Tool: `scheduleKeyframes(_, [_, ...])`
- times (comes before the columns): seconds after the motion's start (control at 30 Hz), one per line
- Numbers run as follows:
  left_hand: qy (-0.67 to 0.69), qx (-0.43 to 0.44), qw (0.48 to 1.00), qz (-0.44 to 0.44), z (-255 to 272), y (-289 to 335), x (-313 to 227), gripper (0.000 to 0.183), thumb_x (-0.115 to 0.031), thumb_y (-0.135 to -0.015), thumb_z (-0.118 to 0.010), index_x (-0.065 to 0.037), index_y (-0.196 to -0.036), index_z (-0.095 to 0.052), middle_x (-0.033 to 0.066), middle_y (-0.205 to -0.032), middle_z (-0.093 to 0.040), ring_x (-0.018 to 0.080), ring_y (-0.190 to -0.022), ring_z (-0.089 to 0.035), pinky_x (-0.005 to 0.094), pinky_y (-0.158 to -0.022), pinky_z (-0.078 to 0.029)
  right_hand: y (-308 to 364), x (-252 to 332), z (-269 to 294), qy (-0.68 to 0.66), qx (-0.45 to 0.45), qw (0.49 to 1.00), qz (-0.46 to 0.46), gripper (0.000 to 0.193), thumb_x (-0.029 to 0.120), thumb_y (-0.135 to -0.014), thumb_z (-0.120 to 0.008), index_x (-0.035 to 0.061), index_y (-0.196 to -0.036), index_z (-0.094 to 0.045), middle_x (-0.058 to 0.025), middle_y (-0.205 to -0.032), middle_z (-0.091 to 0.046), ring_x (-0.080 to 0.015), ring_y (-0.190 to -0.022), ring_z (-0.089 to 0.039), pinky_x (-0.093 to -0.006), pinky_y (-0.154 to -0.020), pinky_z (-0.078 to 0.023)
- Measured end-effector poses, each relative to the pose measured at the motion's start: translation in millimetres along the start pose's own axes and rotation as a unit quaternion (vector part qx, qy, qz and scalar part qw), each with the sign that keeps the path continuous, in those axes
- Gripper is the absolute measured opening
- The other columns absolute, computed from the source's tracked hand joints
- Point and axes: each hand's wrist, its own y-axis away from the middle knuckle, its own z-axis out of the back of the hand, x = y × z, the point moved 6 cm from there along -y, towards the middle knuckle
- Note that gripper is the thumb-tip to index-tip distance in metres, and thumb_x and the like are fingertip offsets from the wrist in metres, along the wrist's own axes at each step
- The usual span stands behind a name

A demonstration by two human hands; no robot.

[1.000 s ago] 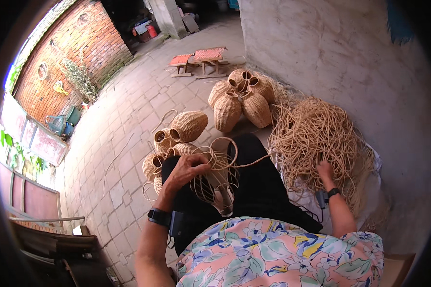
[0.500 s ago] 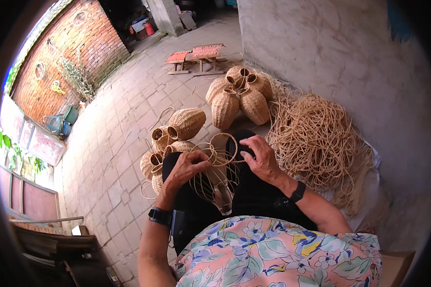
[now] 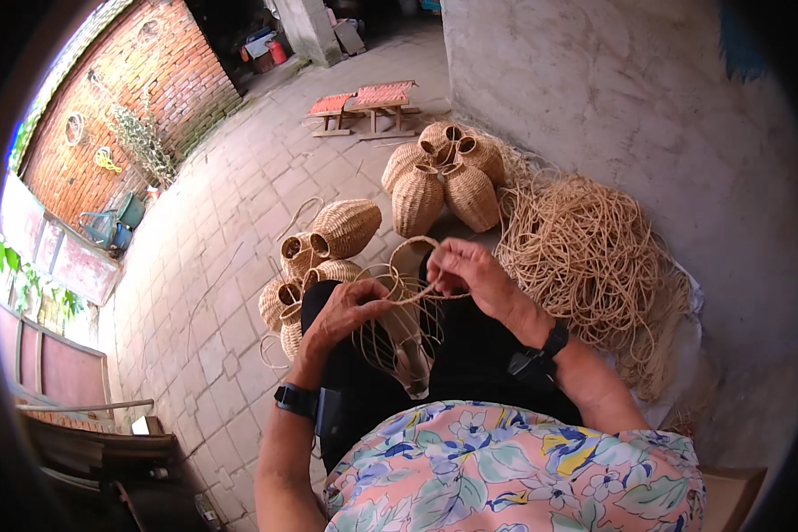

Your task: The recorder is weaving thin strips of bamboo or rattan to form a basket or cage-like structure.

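Observation:
A loop of tan twisted cord stands between my hands, above my knees. My left hand pinches its left side between thumb and fingers. On the other side, my right hand has its fingertips closed on the cord. Thin loose strands hang down from under the loop between my thighs; how they join it is hard to make out. Just beyond my left hand lie several woven jar-shaped baskets, on their sides with round mouths showing.
More woven baskets stand grouped ahead, beside a large heap of tan cord along the grey wall. Two low stools with red woven seats are farther off on the paved floor. A brick wall rises at far left.
My right hand has moved slightly left and turned inward, its spread fingers closing on the cord. The loop has tilted a little. My left hand has stayed in place.

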Motion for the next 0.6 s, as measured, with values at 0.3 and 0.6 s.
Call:
scheduleKeyframes(0.3, [0.069, 0.036, 0.996, -0.039, 0.3, 1.6, 3.5, 0.026, -0.023, -0.089, -0.065, 0.001, -0.099, -0.068, 0.0065, -0.088, -0.065, 0.0131, -0.084, -0.06, 0.0303, -0.078, -0.049, 0.7, 35.5, -28.3, 0.021, 0.024, 0.999, 0.016, 0.032, 0.032, -0.106, -0.053, 0.0051, -0.093, -0.063, -0.0047, -0.083, -0.068, -0.0098, -0.07, -0.067, -0.0238, -0.068, -0.057])
scheduleKeyframes(0.6, [0.03, 0.005, 0.999, -0.032, -2.0, -1.4, 6.8, 0.024, -0.024, -0.094, -0.064, 0.0, -0.094, -0.067, 0.0018, -0.079, -0.061, 0.0098, -0.077, -0.055, 0.0281, -0.071, -0.047, 23.9, 3.0, 1.6, -0.029, 0.005, 0.999, -0.034, 0.035, 0.035, -0.106, -0.049, 0.0024, -0.112, -0.062, -0.0089, -0.091, -0.071, -0.0129, -0.073, -0.071, -0.0244, -0.063, -0.058])
